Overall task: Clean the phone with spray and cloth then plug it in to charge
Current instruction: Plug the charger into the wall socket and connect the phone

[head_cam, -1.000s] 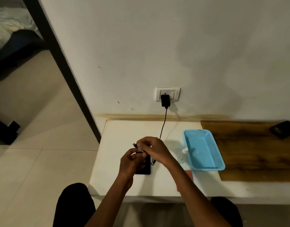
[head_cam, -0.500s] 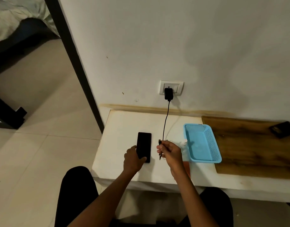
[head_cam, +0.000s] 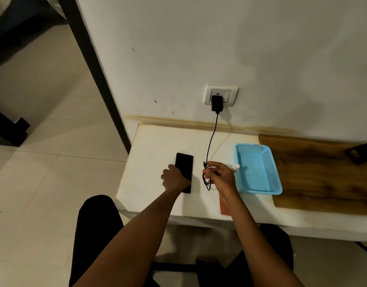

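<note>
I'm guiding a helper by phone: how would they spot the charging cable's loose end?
Find the wall socket above the white table; a black charger sits in it. Follow its cable down to the right hand, beside the blue basket. The plug tip pokes above the fingers.

I see the left hand (head_cam: 174, 178) resting on the flat black phone (head_cam: 184, 168) on the white table (head_cam: 153, 146), the right hand (head_cam: 221, 175) pinching the thin black charging cable (head_cam: 211, 139).
</note>
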